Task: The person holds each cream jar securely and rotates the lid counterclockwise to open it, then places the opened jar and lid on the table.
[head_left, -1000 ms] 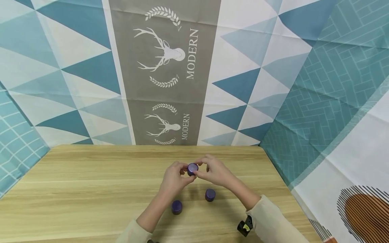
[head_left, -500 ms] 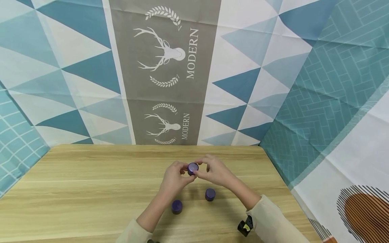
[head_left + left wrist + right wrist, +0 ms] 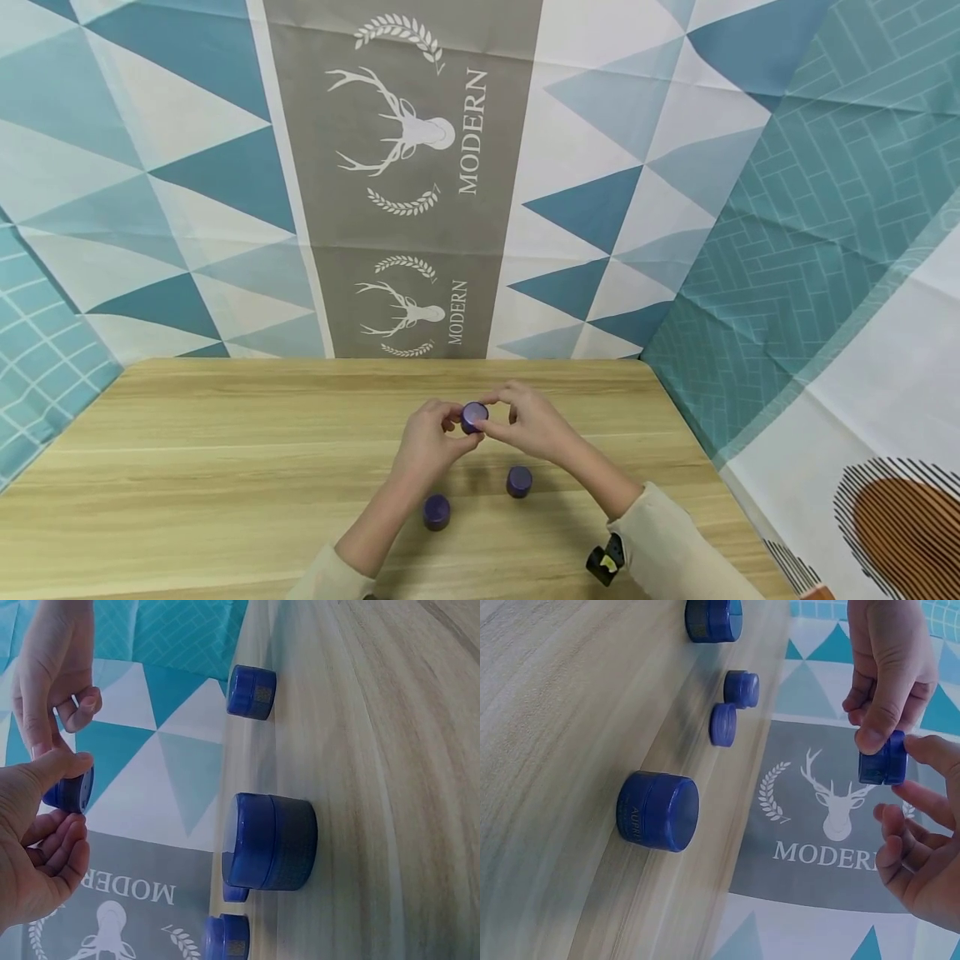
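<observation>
Both hands hold one small purple-blue screw-lid jar (image 3: 474, 418) above the table, its lid facing the head camera. My left hand (image 3: 427, 442) pinches the jar from the left, and my right hand (image 3: 531, 422) pinches it from the right with thumb and fingers. In the right wrist view the held jar (image 3: 883, 759) shows a line between lid and body. Below the hands, two similar jars stand upright on the table: one nearer the left forearm (image 3: 437, 512), the other jar (image 3: 519, 482) nearer the right one.
The wrist views show more small blue pieces farther back, a jar (image 3: 741, 688) and a flat round piece (image 3: 722, 724), which the head view does not show. The wooden table (image 3: 225, 467) meets a patterned cloth (image 3: 585, 208) at its back edge. A black device (image 3: 604, 560) sits at the right cuff.
</observation>
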Demonstrator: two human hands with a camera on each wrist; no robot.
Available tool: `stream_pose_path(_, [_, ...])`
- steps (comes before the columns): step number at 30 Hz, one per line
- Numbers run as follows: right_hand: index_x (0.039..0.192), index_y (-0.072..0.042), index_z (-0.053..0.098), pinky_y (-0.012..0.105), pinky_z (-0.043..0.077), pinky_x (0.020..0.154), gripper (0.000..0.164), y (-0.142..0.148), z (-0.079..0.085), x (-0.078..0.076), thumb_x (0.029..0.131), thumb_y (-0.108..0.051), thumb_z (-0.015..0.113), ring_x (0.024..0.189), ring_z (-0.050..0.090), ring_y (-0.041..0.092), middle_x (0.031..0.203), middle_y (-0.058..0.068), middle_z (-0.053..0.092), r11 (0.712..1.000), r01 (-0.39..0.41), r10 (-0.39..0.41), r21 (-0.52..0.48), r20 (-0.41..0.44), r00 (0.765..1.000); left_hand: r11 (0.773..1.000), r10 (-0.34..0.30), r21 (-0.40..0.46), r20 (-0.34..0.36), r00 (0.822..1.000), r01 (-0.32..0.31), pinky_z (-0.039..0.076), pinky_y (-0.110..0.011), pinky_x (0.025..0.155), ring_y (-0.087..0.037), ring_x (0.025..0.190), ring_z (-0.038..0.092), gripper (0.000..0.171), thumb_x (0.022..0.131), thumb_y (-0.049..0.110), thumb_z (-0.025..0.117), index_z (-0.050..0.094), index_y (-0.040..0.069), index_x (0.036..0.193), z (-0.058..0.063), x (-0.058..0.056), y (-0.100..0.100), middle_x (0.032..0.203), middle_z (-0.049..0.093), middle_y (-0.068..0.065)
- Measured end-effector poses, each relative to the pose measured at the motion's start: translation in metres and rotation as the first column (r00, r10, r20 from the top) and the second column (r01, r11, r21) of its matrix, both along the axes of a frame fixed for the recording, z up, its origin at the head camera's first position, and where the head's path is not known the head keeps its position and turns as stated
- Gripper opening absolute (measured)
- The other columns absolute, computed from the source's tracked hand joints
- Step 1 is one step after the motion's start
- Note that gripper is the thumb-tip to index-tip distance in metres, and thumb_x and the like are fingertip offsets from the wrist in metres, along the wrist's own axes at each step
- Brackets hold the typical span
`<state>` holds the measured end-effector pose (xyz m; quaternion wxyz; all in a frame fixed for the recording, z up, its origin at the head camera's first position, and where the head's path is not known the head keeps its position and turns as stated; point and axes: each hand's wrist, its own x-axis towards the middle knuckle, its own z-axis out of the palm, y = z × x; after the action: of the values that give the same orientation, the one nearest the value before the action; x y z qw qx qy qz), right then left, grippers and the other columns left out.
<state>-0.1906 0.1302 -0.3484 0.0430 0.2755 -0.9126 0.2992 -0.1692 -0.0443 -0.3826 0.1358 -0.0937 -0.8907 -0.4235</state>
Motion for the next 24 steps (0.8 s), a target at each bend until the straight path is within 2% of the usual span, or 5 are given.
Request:
stream_pose_path(4, [0.118, -0.016, 0.064, 0.02, 0.042, 0.053, 0.036, 0.0011, -0.0013, -0.0004, 0.086, -0.033, 0.066, 0.062, 0.047, 0.007, 0.115, 0.005, 0.062, 1.0, -0.023, 0.023, 0.002, -0.006, 1.0, 1.0, -0.001, -0.004, 0.008, 1.0, 0.001, 0.046, -0.026, 0.069, -0.014, 0.079, 0.053, 0.03, 0.07, 0.023, 0.081, 0.07, 0.006, 0.093, -0.0005, 0.0005, -0.0004, 0.087, 0.063, -0.002])
stream_pose_path(8, [0.122, -0.016, 0.061, 0.021, 0.042, 0.054, 0.042, 0.0015, -0.0026, -0.0013, 0.086, -0.037, 0.066, 0.064, 0.047, 0.008, 0.117, 0.006, 0.061, 1.0, -0.004, 0.005, -0.022, 0.015, 1.0, 1.0, 0.0, 0.001, 0.01, 1.0, 0.0, 0.046, -0.027, 0.07, -0.014, 0.08, 0.054, 0.031, 0.07, 0.023, 0.081, 0.07, 0.006, 0.094, -0.0004, 0.0003, -0.0003, 0.088, 0.064, -0.002])
stream_pose_path(16, [0.112, -0.015, 0.066, 0.021, 0.043, 0.055, 0.033, -0.0002, -0.0014, -0.0017, 0.083, -0.032, 0.07, 0.066, 0.049, 0.009, 0.111, 0.003, 0.063, 1.0, -0.017, 0.017, -0.009, 0.003, 1.0, 1.0, -0.016, 0.015, 0.003, 1.0, 0.016, 0.047, -0.027, 0.07, -0.014, 0.079, 0.054, 0.028, 0.071, 0.022, 0.08, 0.07, 0.006, 0.093, -0.0017, 0.0007, 0.0005, 0.088, 0.063, -0.004])
stream_pose_path(20, [0.116, -0.015, 0.064, 0.021, 0.043, 0.056, 0.034, -0.0007, -0.0011, -0.0015, 0.086, -0.029, 0.067, 0.065, 0.048, 0.008, 0.115, 0.005, 0.062, 0.999, -0.046, 0.046, 0.012, 0.021, 0.999, 0.999, -0.018, 0.029, 0.011, 1.0, 0.017, 0.048, -0.027, 0.07, -0.015, 0.08, 0.054, 0.028, 0.071, 0.021, 0.079, 0.07, 0.006, 0.093, -0.003, 0.001, -0.0001, 0.088, 0.063, -0.004])
stream_pose_path(24, [0.122, -0.015, 0.061, 0.021, 0.042, 0.053, 0.041, -0.0011, -0.0018, -0.001, 0.086, -0.033, 0.067, 0.063, 0.048, 0.008, 0.119, 0.007, 0.06, 1.0, -0.026, 0.026, 0.005, 0.034, 0.999, 1.0, -0.006, 0.018, 0.001, 1.0, 0.006, 0.048, -0.027, 0.07, -0.014, 0.079, 0.055, 0.029, 0.071, 0.022, 0.08, 0.07, 0.006, 0.093, -0.0034, 0.0001, -0.0002, 0.087, 0.064, -0.003])
